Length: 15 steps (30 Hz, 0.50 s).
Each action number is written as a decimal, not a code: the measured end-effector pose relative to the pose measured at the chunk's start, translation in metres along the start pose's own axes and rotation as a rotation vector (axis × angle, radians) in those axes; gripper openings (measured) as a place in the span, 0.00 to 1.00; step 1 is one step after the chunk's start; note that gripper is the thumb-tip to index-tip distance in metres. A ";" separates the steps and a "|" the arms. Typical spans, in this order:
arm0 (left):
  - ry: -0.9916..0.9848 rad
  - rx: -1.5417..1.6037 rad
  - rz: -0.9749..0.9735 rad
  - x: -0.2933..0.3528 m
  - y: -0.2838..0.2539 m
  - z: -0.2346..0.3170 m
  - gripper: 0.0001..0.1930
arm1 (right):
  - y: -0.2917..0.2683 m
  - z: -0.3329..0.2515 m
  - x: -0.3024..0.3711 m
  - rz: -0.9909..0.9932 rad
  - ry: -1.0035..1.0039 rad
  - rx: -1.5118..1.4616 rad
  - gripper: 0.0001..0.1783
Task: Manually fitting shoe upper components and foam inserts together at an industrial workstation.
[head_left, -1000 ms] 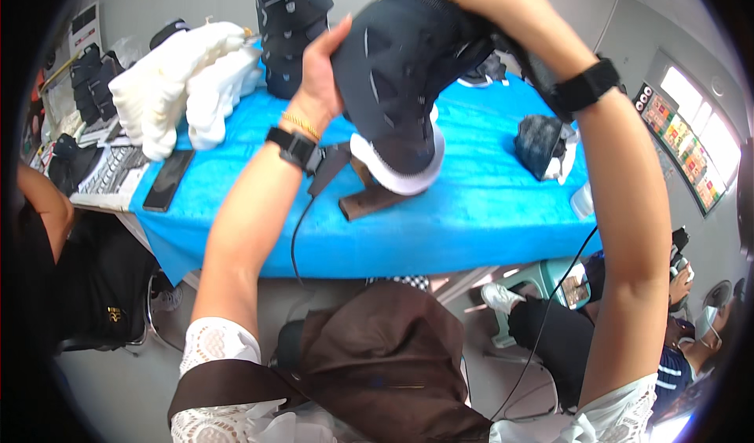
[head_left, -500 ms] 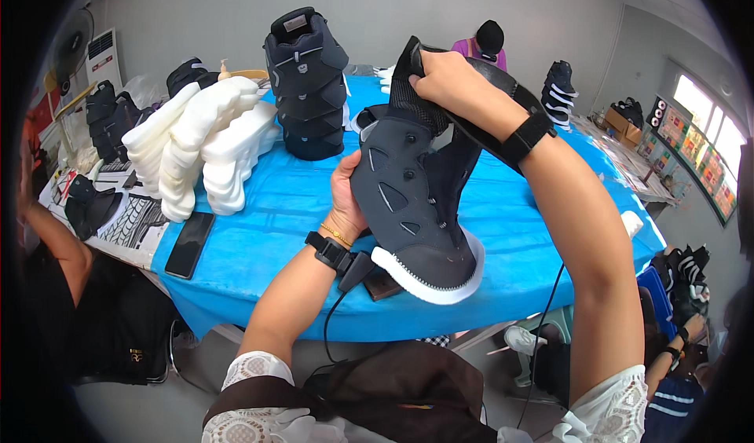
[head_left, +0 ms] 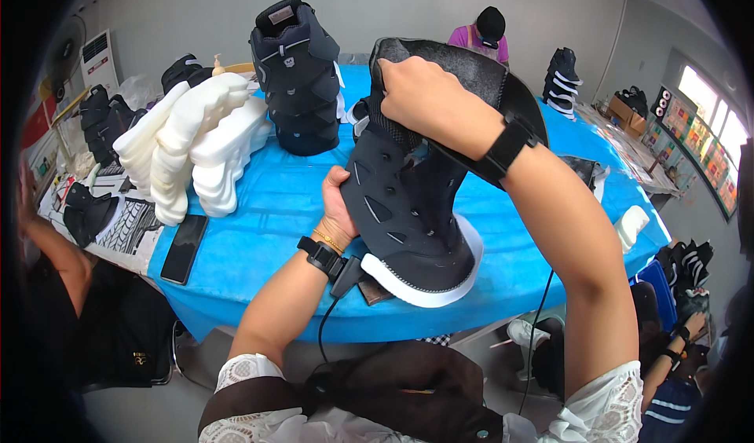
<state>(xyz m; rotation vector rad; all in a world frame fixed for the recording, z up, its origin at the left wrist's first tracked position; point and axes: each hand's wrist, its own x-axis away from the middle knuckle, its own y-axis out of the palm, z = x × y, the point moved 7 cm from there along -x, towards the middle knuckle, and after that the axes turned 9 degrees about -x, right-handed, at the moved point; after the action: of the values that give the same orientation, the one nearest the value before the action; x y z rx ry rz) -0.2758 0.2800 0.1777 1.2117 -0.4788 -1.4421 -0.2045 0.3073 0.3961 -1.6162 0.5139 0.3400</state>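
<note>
A dark boot upper (head_left: 408,243) with a white stitched edge around its toe stands tilted in front of me, toe toward me. My left hand (head_left: 338,215) grips its left side, thumb on the outside and the other fingers hidden behind it. My right hand (head_left: 432,97) is closed on the boot's collar at the top, with the knuckles up. Around that hand the collar is folded open, and its fuzzy grey inner face (head_left: 471,70) shows. What the right fingertips pinch is hidden.
A blue-covered table (head_left: 267,286) bears a stack of dark boot uppers (head_left: 298,82), piles of white foam pieces (head_left: 204,140) and a phone (head_left: 185,248). A striped stack (head_left: 560,86) stands far right. Across the table sits a person (head_left: 487,34); others' arms show at both sides.
My right hand has moved slightly left and down, turning the collar so its inner grey face now shows broadly. My left hand keeps its hold. The whole view has shifted a little.
</note>
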 end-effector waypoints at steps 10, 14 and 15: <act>0.037 -0.004 -0.049 0.004 0.019 -0.004 0.38 | -0.002 0.033 -0.008 0.018 0.046 -0.114 0.19; 0.033 -0.061 -0.049 0.004 0.011 0.000 0.39 | -0.009 0.040 0.002 0.084 0.014 -0.241 0.18; 0.004 -0.064 -0.060 0.004 0.010 -0.002 0.39 | -0.008 0.047 0.005 0.084 0.019 -0.242 0.18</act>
<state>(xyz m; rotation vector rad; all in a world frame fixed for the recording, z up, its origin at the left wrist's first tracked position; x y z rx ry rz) -0.2685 0.2742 0.1835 1.1861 -0.3935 -1.4950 -0.1920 0.3539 0.3947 -1.8358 0.5733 0.4638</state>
